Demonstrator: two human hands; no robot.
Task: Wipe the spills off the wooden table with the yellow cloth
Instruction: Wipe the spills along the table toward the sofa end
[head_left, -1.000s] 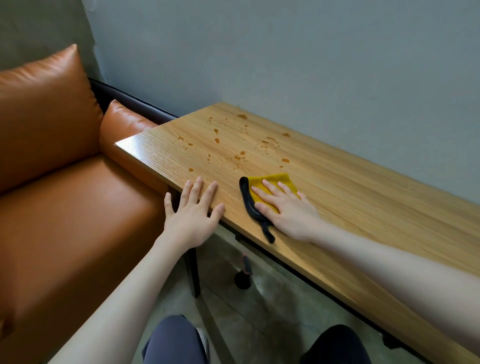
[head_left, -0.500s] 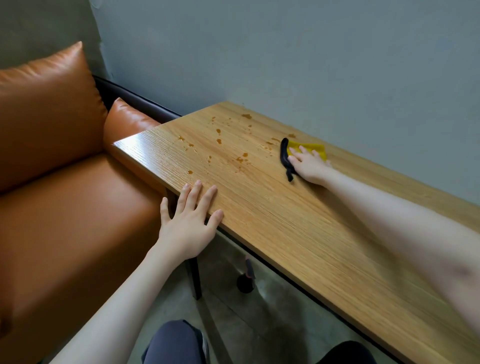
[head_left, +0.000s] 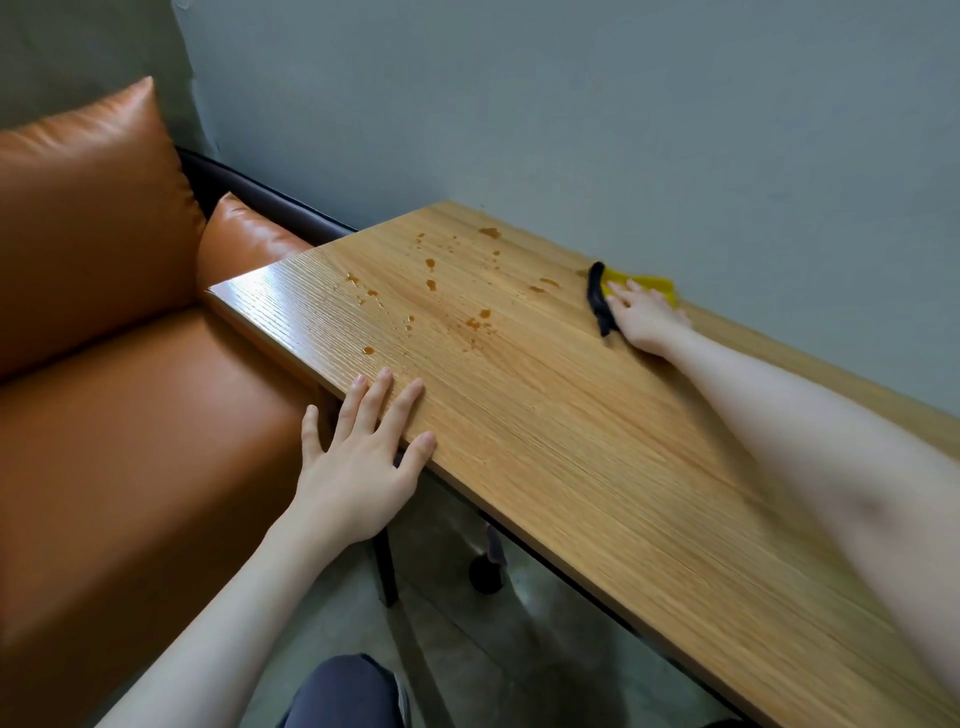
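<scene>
- Nearest the camera, the left hand (head_left: 358, 462) is laid flat on the front edge of the wooden table (head_left: 597, 467), fingers spread.
- Beyond it, roughly a dozen or more amber spills (head_left: 431, 283) are seen scattered over the table's left end; an exact count cannot be made.
- At the far edge, by the grey wall (head_left: 571, 104), one yellow cloth (head_left: 655, 285) with a black border is pressed down by the right hand (head_left: 647, 319), fingers extended.
- One orange sofa (head_left: 130, 415) is seen alongside at left.
- No writing can be read.

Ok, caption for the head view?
Right hand presses yellow cloth on wooden table beside amber spills; left hand braces edge.
</scene>
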